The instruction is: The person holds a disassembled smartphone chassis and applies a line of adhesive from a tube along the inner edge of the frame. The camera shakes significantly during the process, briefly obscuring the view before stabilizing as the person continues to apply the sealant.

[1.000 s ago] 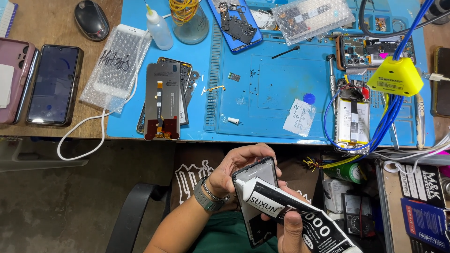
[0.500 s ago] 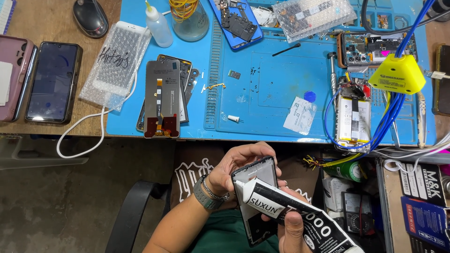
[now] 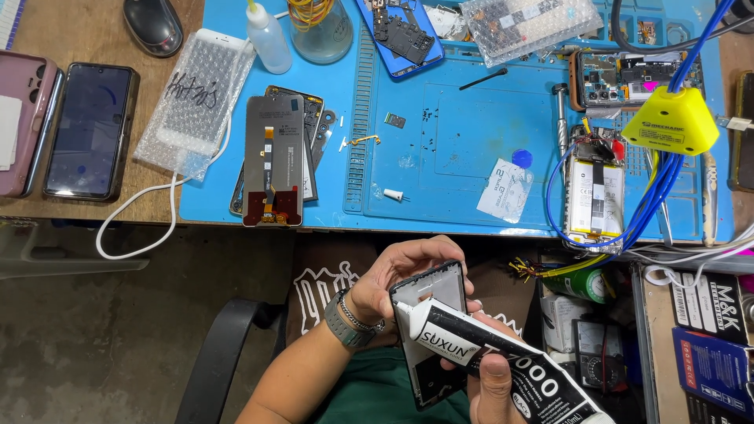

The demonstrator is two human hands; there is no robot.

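Lower centre of frame: my left hand (image 3: 408, 271) grips the phone frame (image 3: 430, 330); right hand (image 3: 495, 385) clamps the glue tube (image 3: 487, 357), nozzle at its top edge. Gluing step; next needs a steady bead.

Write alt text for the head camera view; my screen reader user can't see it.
A person's left hand holds a black phone frame over their lap while the right hand presses a black-and-white glue tube to its edge. Beyond lies a blue repair mat cluttered with phone parts.
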